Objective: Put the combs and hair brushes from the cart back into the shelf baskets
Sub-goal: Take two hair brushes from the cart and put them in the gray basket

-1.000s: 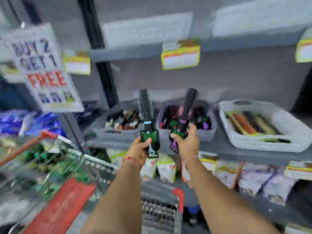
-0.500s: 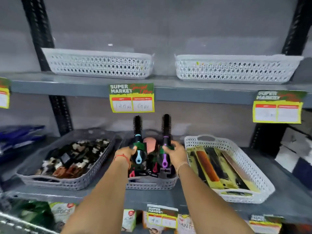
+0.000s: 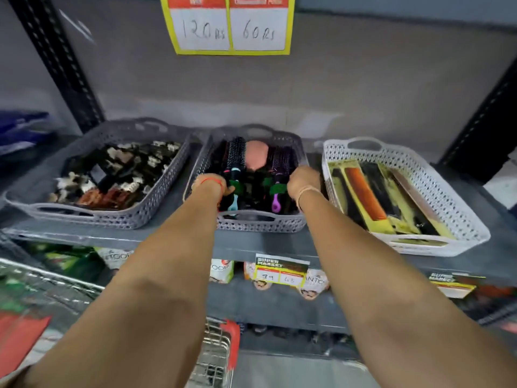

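Both my hands reach into the middle grey basket (image 3: 260, 224) on the shelf. My left hand (image 3: 214, 184) grips a round brush with a teal handle (image 3: 235, 175), which lies flat in the basket. My right hand (image 3: 300, 183) grips a round brush with a purple handle (image 3: 278, 177), also lying down among other brushes. A pink brush (image 3: 256, 156) rests between the two at the back of the basket. The fingers of both hands are partly hidden behind the wrists.
A grey basket of hair clips (image 3: 112, 175) stands to the left, and a white basket of packaged combs (image 3: 391, 197) to the right. The wire cart with a red handle (image 3: 223, 348) sits below my arms. A yellow price tag (image 3: 232, 25) hangs above.
The two brushes went from held upright over the middle basket to lying flat inside it. My hands moved down and forward, and my view came much closer to the shelf.
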Motion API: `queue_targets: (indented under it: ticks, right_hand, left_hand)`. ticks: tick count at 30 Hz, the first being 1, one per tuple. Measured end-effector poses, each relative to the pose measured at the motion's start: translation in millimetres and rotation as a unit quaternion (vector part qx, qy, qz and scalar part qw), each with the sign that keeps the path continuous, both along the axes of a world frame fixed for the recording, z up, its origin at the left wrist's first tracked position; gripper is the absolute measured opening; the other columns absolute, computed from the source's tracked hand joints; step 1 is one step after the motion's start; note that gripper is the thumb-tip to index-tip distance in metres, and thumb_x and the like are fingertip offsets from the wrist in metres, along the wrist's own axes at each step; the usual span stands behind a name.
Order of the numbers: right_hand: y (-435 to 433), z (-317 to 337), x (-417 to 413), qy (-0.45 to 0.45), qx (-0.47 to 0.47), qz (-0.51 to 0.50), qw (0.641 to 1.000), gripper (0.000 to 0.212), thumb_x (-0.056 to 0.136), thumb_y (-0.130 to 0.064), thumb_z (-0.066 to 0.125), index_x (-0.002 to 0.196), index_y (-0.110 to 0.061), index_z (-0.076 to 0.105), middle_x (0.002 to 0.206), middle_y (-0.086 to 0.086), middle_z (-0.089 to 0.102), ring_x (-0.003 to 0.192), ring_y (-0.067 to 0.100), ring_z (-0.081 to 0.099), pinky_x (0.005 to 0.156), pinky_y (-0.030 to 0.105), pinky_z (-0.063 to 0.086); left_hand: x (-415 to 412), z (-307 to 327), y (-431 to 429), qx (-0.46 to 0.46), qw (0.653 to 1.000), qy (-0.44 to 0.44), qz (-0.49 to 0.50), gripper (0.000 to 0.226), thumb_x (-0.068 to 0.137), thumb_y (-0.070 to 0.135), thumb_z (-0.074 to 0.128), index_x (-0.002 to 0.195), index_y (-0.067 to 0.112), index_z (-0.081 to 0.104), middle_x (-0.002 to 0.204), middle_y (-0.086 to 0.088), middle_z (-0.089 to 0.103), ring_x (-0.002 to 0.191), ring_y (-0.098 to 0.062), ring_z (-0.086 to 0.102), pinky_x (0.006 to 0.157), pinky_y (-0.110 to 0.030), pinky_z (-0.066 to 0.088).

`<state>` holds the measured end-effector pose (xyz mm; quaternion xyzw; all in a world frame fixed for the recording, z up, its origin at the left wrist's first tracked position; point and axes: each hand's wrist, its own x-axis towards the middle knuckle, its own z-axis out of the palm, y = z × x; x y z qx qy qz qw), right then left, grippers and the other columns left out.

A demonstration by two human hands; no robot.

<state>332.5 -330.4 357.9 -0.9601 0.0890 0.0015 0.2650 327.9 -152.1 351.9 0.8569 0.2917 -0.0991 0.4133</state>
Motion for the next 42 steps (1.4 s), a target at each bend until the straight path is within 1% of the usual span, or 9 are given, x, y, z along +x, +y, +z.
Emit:
queue_targets:
  ticks: [3, 6, 11, 14, 17, 24, 31, 36, 42]
  right_hand:
    - [6, -4, -1, -0.020, -0.025, -0.012, 0.999, 0.029, 0.089, -0.011, 0.055, 0.112, 0.007, 0.056, 0.120, 0.023, 0.059, 0.110, 0.035, 0.058, 0.087, 0.036, 0.048]
    - [8, -11, -4, -0.022, -0.036, 0.011, 0.999, 0.033, 0.081, -0.017, 0.069, 0.102, 0.007, 0.060, 0.110, 0.023, 0.064, 0.101, 0.036, 0.062, 0.081, 0.036, 0.051]
    - [11, -16, -6, -0.028, -0.074, 0.030, 0.996, 0.026, 0.085, -0.011, 0.062, 0.102, 0.009, 0.061, 0.108, 0.025, 0.065, 0.100, 0.036, 0.063, 0.082, 0.037, 0.052]
    - [9, -13, -10, -0.017, -0.093, 0.048, 0.994, 0.024, 0.088, -0.012, 0.059, 0.100, 0.008, 0.062, 0.107, 0.024, 0.066, 0.100, 0.035, 0.064, 0.082, 0.035, 0.052]
    - [10, -7, -19, -0.015, -0.103, 0.048, 0.993, 0.021, 0.089, -0.013, 0.056, 0.098, 0.005, 0.063, 0.106, 0.022, 0.067, 0.098, 0.032, 0.064, 0.082, 0.034, 0.052]
    - [53, 23, -39, -0.120, -0.084, 0.051, 0.988, 0.034, 0.093, -0.026, 0.047, 0.116, -0.002, 0.054, 0.119, 0.020, 0.058, 0.110, 0.034, 0.055, 0.088, 0.040, 0.048]
    - [182, 12, -71, -0.234, -0.041, 0.178, 0.955, 0.035, 0.091, -0.029, 0.047, 0.117, -0.008, 0.054, 0.125, 0.013, 0.054, 0.116, 0.033, 0.048, 0.095, 0.039, 0.042]
    - [190, -6, -75, -0.184, -0.101, 0.041, 0.977, 0.034, 0.083, -0.020, 0.056, 0.114, -0.007, 0.052, 0.125, 0.016, 0.047, 0.117, 0.035, 0.042, 0.092, 0.045, 0.042]
    - [169, 8, -54, -0.095, -0.011, -0.086, 0.992, 0.046, 0.081, -0.012, 0.059, 0.124, -0.003, 0.045, 0.135, 0.023, 0.036, 0.125, 0.039, 0.033, 0.099, 0.048, 0.039]
  left_hand:
    - [-4, 12, 3, 0.095, 0.994, 0.020, -0.052, 0.060, 0.084, 0.044, 0.059, 0.123, -0.001, 0.057, 0.131, -0.015, 0.060, 0.120, -0.026, 0.058, 0.098, -0.030, 0.045]
    - [-8, 13, -2, 0.108, 0.994, -0.001, -0.021, 0.058, 0.075, 0.038, 0.072, 0.118, 0.001, 0.060, 0.121, -0.010, 0.068, 0.110, -0.020, 0.065, 0.079, -0.025, 0.048]
    - [-4, 6, -9, 0.094, 0.995, -0.036, -0.021, 0.052, 0.079, 0.021, 0.071, 0.123, -0.004, 0.055, 0.126, -0.016, 0.063, 0.114, -0.026, 0.061, 0.087, -0.031, 0.050]
    - [-10, 6, -7, 0.116, 0.992, -0.033, -0.023, 0.042, 0.078, 0.017, 0.072, 0.112, -0.004, 0.062, 0.118, -0.016, 0.068, 0.107, -0.027, 0.065, 0.075, -0.030, 0.050]
    - [-21, 2, -3, 0.165, 0.984, -0.049, -0.045, 0.037, 0.080, 0.013, 0.069, 0.112, -0.003, 0.061, 0.120, -0.018, 0.066, 0.112, -0.031, 0.062, 0.090, -0.036, 0.051]
    - [-59, 24, 45, 0.210, 0.947, -0.222, -0.097, 0.040, 0.088, 0.032, 0.056, 0.114, 0.002, 0.049, 0.116, -0.024, 0.062, 0.109, -0.039, 0.058, 0.086, -0.043, 0.048]
    - [-134, 4, 191, 0.306, 0.903, -0.294, 0.074, 0.032, 0.094, 0.022, 0.044, 0.103, -0.006, 0.057, 0.106, -0.032, 0.061, 0.102, -0.043, 0.055, 0.082, -0.047, 0.042]
    - [-173, -21, 227, 0.387, 0.871, -0.297, 0.057, 0.029, 0.093, 0.019, 0.044, 0.091, -0.006, 0.059, 0.095, -0.029, 0.064, 0.093, -0.040, 0.056, 0.076, -0.047, 0.044]
    - [-151, -1, 180, 0.442, 0.825, -0.346, -0.066, 0.032, 0.087, 0.022, 0.043, 0.067, 0.004, 0.060, 0.065, -0.016, 0.064, 0.064, -0.032, 0.059, 0.062, -0.036, 0.050]
